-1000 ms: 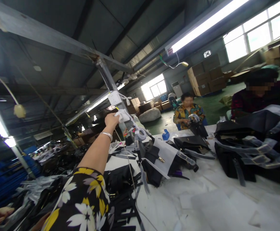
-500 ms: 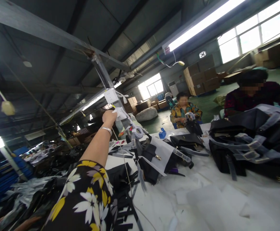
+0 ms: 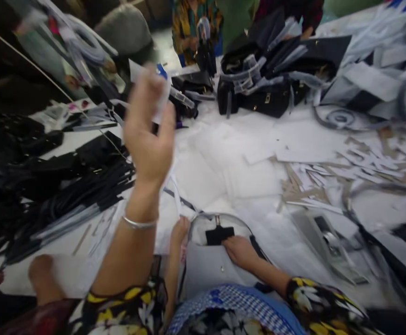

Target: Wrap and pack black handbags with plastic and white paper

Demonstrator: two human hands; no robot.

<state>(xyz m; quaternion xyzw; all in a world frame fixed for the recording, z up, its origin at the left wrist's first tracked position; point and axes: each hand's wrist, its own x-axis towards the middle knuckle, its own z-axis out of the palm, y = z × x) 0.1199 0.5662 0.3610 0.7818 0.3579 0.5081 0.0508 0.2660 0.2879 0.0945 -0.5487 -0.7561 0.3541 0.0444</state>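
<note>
My left hand is raised over the left side of the table, a silver bangle at its wrist. Motion smears its fingers, so I cannot make out whether it holds anything. Low in the middle, my right hand has its fingers closed at the edge of a black tab with a metal clasp. That tab lies at the top of a grey-white handbag, inside the arch of its plastic-wrapped handle. Another person's small hand touches the left side of the handle.
Black bags with wrapped handles stand at the back, near two people. Black straps lie left, paper strips right. A grey tape dispenser-like device sits near right. Another person's arm is at lower left.
The view has swung down from the post and ceiling to the table. My left hand has come away from the white material at the post. My right hand and the grey-white handbag now show.
</note>
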